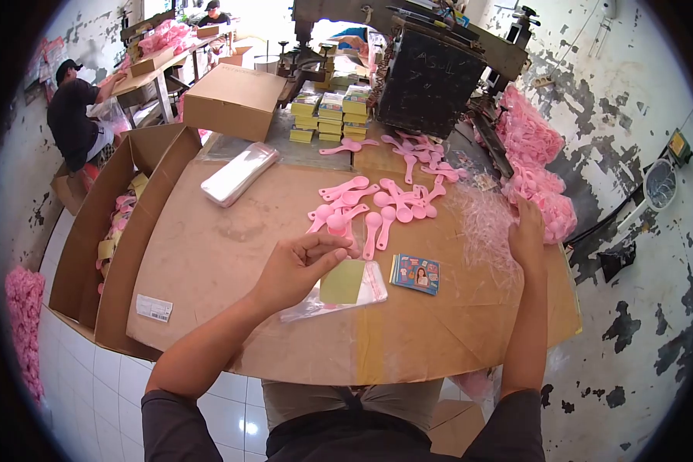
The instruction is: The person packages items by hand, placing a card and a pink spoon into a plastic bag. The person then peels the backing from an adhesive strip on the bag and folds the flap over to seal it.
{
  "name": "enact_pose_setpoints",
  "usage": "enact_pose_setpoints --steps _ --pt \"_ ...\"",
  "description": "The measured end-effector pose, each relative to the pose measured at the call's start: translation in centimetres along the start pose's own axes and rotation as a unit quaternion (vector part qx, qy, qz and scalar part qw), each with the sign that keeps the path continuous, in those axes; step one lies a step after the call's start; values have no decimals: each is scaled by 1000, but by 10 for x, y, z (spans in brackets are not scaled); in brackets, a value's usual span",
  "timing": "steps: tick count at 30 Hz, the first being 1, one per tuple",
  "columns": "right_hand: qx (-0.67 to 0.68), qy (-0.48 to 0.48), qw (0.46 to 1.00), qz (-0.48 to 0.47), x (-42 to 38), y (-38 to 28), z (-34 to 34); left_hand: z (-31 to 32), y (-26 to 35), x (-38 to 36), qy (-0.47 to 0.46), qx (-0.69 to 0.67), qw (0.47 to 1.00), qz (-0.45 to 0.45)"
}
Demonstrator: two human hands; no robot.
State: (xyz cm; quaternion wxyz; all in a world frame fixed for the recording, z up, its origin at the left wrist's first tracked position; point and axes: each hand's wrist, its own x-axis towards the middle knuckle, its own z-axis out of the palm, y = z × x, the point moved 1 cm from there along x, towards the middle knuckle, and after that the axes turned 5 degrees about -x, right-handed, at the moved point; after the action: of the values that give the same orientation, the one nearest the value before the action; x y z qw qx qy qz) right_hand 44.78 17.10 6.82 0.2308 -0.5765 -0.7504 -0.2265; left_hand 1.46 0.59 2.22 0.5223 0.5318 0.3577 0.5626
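My left hand (304, 268) is over the middle of the cardboard-topped table, thumb and fingers closed in a pinch. Whatever sits between the fingertips is too small to make out. Just below it, a yellow-green card (342, 283) lies on or in clear plastic bags (373, 286). A small stack of blue picture cards (416, 275) is to the right. Several pink measuring spoons (385, 215) are heaped beyond the hand. At the right edge, my right hand (527, 237) reaches to the pink plastic-wrapped bundles (550, 208); its fingers are partly hidden.
A black machine (431, 77) stands at the back, beside stacked cards (329, 115) and a closed carton (232, 98). A pack of clear bags (240, 174) lies left of the spoons. An open carton (150, 165) borders the table's left side. Crumpled film (481, 219) lies near my right hand. Two people work at far left.
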Motion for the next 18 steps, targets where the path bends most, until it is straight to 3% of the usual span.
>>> enact_pose_setpoints --steps 3,4,6,8,11,14,18 --pt "224 -19 970 -93 -1 -80 -22 -1 -9 -1 12 0 1000 -11" --pt "317 -50 938 -129 -3 -111 -25 -2 -10 0 15 -1 1000 -12" --pt "453 -247 849 -114 -15 -167 -29 -2 -10 0 27 8 999 -24" --pt "537 -270 778 -185 -30 -211 -31 -3 -12 -1 34 4 999 -26" --pt "641 -352 678 -80 -40 -238 -10 -4 -15 0 34 -14 999 -17" --pt "729 -351 585 -49 -41 -239 8 -7 -12 3 27 -22 999 -27" --pt "717 -358 598 -33 -41 -229 12 -8 -12 4 21 -18 998 -55"
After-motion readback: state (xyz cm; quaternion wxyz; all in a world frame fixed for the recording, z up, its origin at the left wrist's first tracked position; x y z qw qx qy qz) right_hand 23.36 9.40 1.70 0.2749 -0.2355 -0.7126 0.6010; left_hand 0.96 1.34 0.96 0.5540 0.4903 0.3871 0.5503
